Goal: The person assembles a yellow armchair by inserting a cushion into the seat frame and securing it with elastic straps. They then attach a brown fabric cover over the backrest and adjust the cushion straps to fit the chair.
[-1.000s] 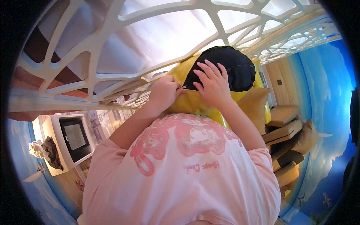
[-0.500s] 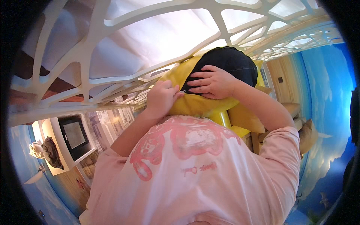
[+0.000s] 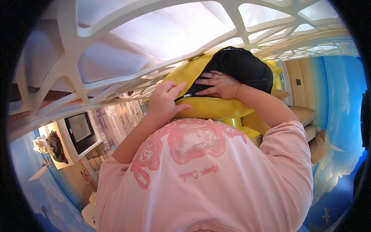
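Observation:
A yellow cushion cover [image 3: 214,109] lies in front of my chest, gaping along its zipped edge. Out of the gap bulges a black inner cushion [image 3: 247,63]. At the left part of the opening hangs a silver zipper pull [image 3: 188,95]. My left hand [image 3: 164,102] is beside it at the cover's left corner, thumb and fingers spread apart, with nothing seen between them. My right hand [image 3: 221,86] lies open and flat on the black cushion, fingers pointing left into the opening; its fingertips rest near the zipper.
A white lattice partition [image 3: 73,50] rises just beyond the cushion. Beneath the cushion is something glossy yellow [image 3: 233,122]. A tan cushion [image 3: 320,146] rests at the right, near a blue painted wall [image 3: 344,96]. On the left stands a white unit with a dark framed panel [image 3: 80,129].
My left hand has let go near the zipper pull and its fingers have spread. More of the black cushion shows on the right. My right hand still presses on it.

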